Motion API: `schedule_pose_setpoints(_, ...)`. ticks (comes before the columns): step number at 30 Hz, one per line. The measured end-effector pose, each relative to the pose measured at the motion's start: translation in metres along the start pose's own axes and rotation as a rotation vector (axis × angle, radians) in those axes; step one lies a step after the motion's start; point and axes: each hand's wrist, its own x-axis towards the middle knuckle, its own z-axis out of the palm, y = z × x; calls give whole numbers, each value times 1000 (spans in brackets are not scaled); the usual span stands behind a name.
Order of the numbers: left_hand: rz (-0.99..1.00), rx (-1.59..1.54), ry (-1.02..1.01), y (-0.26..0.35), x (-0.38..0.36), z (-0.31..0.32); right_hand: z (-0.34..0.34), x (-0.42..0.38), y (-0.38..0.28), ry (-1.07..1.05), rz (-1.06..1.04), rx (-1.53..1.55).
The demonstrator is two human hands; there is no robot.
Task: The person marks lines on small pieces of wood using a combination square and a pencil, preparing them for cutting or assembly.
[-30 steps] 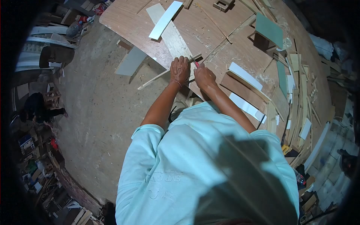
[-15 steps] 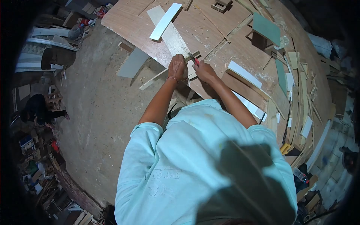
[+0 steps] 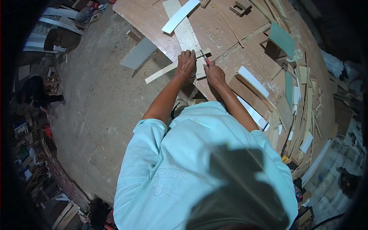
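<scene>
My left hand is closed over a thin pale wooden strip, fingers bent and pressing on it at the table corner. The strip's left end sticks out past the table edge over the floor. In my right hand is a red-handled tool with a narrow metal end, its exact kind hard to make out. Its tip points away from me and meets the strip just right of my left hand. Beneath the strip lies a long pale board, crossed farther off by a white board.
The wooden table carries shavings, a small wooden frame and a green-topped piece. Wood strips pile up at right. A grey panel stands left of the table. Far left, a person sits low.
The view has shifted slightly. My left hand lies flatter over the strip, knuckles farther forward. The red-handled tool now stands more upright in view, tip at the strip.
</scene>
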Motion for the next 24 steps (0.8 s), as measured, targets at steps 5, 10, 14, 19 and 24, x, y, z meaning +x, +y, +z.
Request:
schedule_pose_setpoints(5, -52, -160, -72, 3, 1, -9, 0, -1, 0, 21, -32, 28)
schedule_pose_setpoints(10, -49, -154, -75, 3, 5, -8, 1, 0, -2, 22, -38, 13)
schedule_pose_setpoints(14, -18, -87, -64, 3, 8, -8, 1, 0, -3, 12, -34, -1)
schedule_pose_setpoints(19, 14, -73, -32, 1, 9, -7, -2, -3, -4, 1, -16, 17)
schedule_pose_setpoints(24, 36, -74, -22, -1, 11, -6, 0, -3, -4, 21, -25, 22)
